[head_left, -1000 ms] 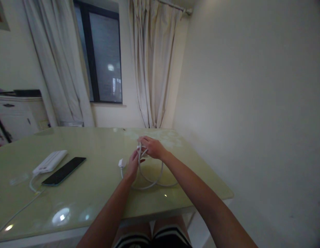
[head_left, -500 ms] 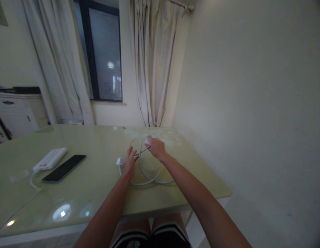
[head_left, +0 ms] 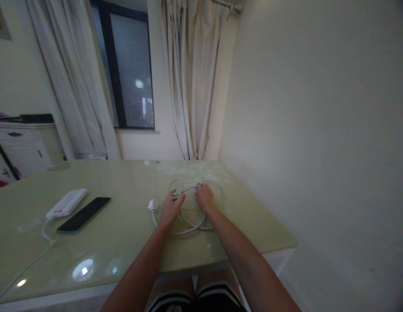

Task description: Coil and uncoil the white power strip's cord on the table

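Note:
A white power cable [head_left: 187,232] lies in loose loops on the table, with its white plug [head_left: 152,205] standing at the left of the loops. My left hand [head_left: 170,209] is over the left side of the loops, thumb and fingers apart, touching or just above the cord. On the right, my right hand [head_left: 204,198] is down at the table with its fingers curled over the cable's other end. A bit of that white end shows at the fingertips; the hand hides the rest.
A white power bank [head_left: 66,203] with a cord attached and a dark phone [head_left: 84,215] lie on the left of the glossy table [head_left: 130,182]. A wall [head_left: 318,130] borders the table's right side. Curtains [head_left: 191,86] and a window stand behind.
My right hand has come down and to the right with the cable end, now at the table surface. My left hand has shifted slightly right, and the cord loops have spread to the right.

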Motion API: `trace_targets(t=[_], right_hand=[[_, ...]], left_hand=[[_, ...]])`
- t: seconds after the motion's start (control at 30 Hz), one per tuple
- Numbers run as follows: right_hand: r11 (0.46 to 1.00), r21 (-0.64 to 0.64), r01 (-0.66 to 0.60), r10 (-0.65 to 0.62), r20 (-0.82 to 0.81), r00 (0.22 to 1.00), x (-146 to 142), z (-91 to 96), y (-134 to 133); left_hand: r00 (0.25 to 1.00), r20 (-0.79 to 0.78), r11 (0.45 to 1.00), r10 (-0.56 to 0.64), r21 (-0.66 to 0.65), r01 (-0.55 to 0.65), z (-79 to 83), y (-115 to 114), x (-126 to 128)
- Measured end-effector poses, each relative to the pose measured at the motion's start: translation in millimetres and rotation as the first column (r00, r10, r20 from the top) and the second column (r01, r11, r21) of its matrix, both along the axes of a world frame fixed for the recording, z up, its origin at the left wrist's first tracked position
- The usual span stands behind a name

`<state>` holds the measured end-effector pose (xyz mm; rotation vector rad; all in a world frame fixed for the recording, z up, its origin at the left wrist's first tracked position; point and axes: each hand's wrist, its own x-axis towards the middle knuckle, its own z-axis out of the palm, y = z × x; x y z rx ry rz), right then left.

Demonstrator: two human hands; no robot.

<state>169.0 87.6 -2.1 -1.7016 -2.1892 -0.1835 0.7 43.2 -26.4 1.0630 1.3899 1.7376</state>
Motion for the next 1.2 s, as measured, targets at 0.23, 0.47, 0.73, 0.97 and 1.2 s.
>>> trace_targets(t=[0.23,0.47,0.73,0.97,1.2], right_hand=[[0.983,-0.102,-0.156,0.157,0.01,0.987,29,12.7,16],[0.912,-0.26,-0.317,0.311,-0.065,0.948,86,5.1,9],[0.988,-0.151,-0.038,0.028,-0.068,0.997,110,-19.5,9],[0.982,-0.119,0.144,-0.16,-0.145,0.976,106,-21.1,7],[0.987,-0.085,0.14,-0.157,-0.239,0.958,114,-25.8,3]], left_hand=[[0.974,-0.223,0.999,0.048,-0.008,-0.051,5.4,-7,-2],[0.963,-0.204,0.962,0.176,0.242,-0.124,22.9,-15,4],[0.962,0.113,0.924,0.248,0.27,-0.27,18.1,2,-17],[0.907,-0.401,0.991,0.13,0.085,-0.105,0.2,10,-15],[0.626,-0.779,0.996,-0.021,0.035,0.077,9.1,-33,-15]])
